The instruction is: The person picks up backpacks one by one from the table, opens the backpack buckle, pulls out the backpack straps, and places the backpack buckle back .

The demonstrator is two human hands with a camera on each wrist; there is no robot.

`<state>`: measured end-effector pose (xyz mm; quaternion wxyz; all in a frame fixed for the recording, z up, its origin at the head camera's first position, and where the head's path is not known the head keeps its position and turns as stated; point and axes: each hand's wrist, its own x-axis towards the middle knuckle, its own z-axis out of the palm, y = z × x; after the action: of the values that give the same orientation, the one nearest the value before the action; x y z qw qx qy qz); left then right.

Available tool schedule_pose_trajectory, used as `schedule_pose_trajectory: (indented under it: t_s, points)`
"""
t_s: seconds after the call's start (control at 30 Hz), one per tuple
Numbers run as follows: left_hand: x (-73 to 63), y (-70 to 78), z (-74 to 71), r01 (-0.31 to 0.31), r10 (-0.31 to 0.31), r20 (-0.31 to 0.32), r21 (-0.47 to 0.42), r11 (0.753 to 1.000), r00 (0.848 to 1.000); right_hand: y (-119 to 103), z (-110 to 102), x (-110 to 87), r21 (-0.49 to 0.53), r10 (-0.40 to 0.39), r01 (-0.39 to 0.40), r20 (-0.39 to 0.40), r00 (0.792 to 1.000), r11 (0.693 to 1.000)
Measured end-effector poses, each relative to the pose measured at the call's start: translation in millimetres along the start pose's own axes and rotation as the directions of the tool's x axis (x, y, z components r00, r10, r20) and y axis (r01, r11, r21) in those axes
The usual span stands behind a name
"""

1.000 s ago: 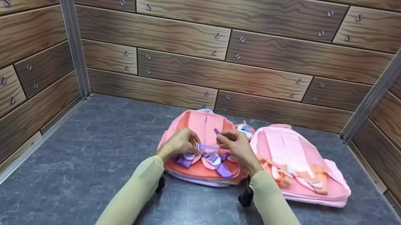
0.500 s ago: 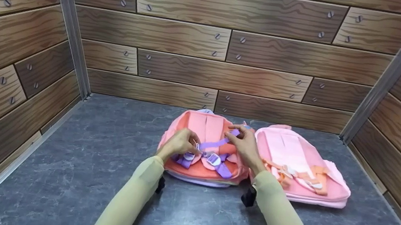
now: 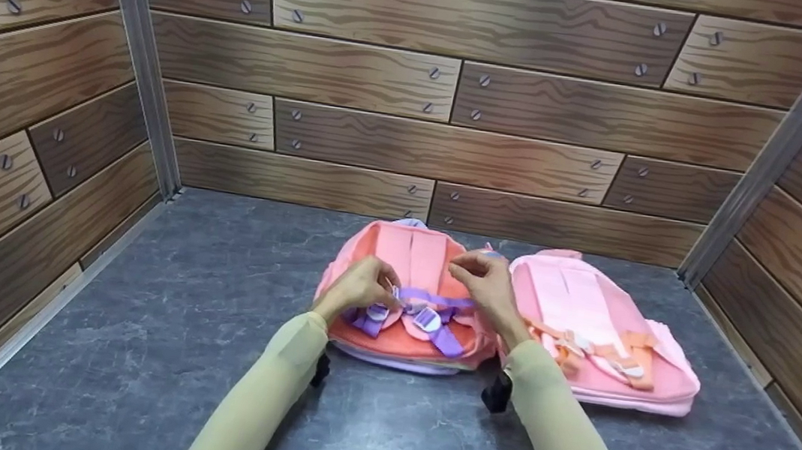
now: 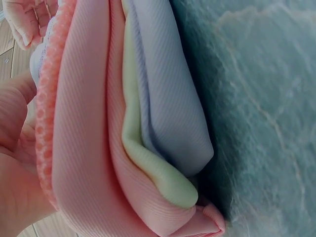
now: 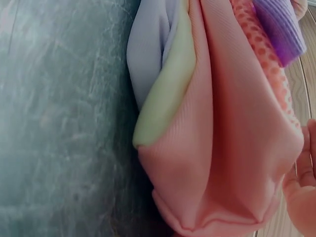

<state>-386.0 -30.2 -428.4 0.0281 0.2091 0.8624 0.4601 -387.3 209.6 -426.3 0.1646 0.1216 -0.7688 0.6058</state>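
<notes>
Purple webbing strap (image 3: 434,298) runs sideways below the right hand (image 3: 487,280)

So the left hand (image 3: 362,285) seems to be pinching the white plastic buckle (image 3: 396,294) at the strap's left end. The right hand's over the other end, fingers relaxed, holding nothing I can see. Of the 2, left is nearer the buckle. It's all on the coral-pink fabric backpack (image 3: 393,243). A light-pink fabric backpack (image 3: 599,304) crowds the right; grey marbled tabletop (image 3: 229,273) stretches left.

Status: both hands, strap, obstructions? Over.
Left hand pinches white plastic buckle. Right hand above, apparently empty. Flat purple webbing strap across coral fabric backpack. No obstruction visible.
</notes>
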Motion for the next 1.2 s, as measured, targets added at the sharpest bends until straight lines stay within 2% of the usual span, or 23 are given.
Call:
schedule_pose_trajectory:
  t_s: [0.13, 0.3, 0.53, 0.67, 0.9, 1.1, 1.2]
  points:
    - [0.8, -0.4, 0.3, -0.008, 0.008, -0.007, 0.020, 1.000, 1.000, -0.6, 5.0, -4.5, 0.029, 0.037, -0.039, 0.068, 0.997, 0.999]
    - [1.2, 0.1, 0.5, -0.006, 0.006, -0.020, 0.030, 1.000, 1.000, 0.5, 9.1, -6.2, 0.023, 0.036, -0.040, 0.171, 0.985, 0.999]
    - [0.9, 3.2, 1.2, -0.037, 0.037, -0.041, 0.011, 0.999, 0.998, 2.1, 16.8, -8.0, -0.057, 0.028, -0.008, 0.355, 0.934, 0.998]
    - [1.8, 4.4, 2.1, -0.047, 0.047, -0.043, -0.011, 0.999, 0.998, 4.1, 21.2, -9.0, -0.092, 0.001, 0.041, 0.416, 0.909, 0.995]
    - [2.8, 5.1, 3.0, -0.059, 0.059, -0.024, -0.034, 0.998, 0.998, 6.4, 27.5, -9.8, -0.127, -0.031, 0.097, 0.439, 0.898, 0.987]
    - [3.4, 4.9, 3.3, -0.090, 0.089, -0.012, -0.067, 0.994, 0.996, 6.1, 31.8, -10.3, -0.170, -0.031, 0.107, 0.401, 0.916, 0.980]
    - [3.3, 4.1, 2.6, -0.090, 0.090, -0.016, -0.056, 0.994, 0.996, 6.3, 33.0, -10.0, -0.175, -0.033, 0.109, 0.385, 0.922, 0.979]
